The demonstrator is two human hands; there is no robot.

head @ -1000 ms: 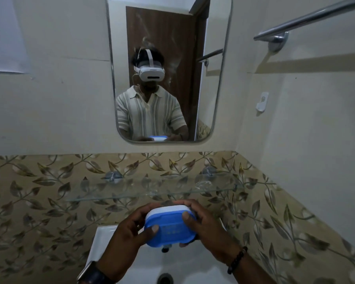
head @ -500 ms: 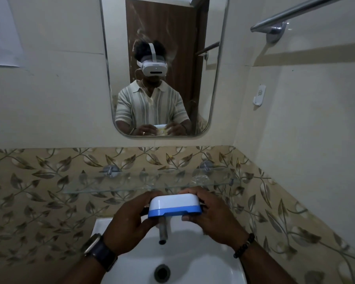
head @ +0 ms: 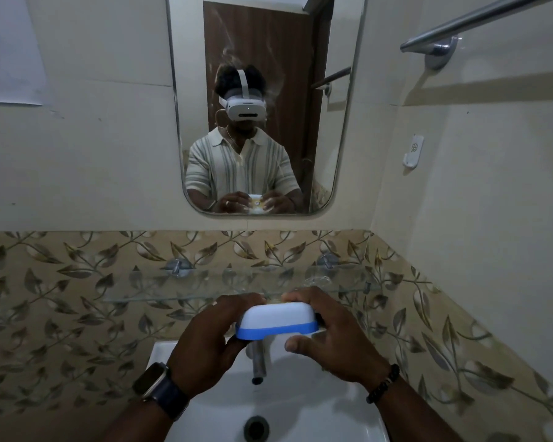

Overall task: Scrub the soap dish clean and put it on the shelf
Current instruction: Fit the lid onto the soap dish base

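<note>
Nearest, the white ceramic sink (head: 348, 419) is lying below the hands, and its metal tap (head: 258, 362) is pointing down with no water visible. Above it the left hand (head: 205, 342) and the right hand (head: 329, 339) are both grasping the white plastic soap dish with a blue band (head: 276, 320) by its two ends, probably to keep it level over the sink. Farther, the clear glass shelf (head: 173, 291) is waiting just beyond the dish, under the rounded wall mirror (head: 262, 59).

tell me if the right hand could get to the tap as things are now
Probably not right away. The right hand and the left hand are both gripping the soap dish, which sits directly above the tap. The right hand would have to let go first; the tap is just below it.
</note>
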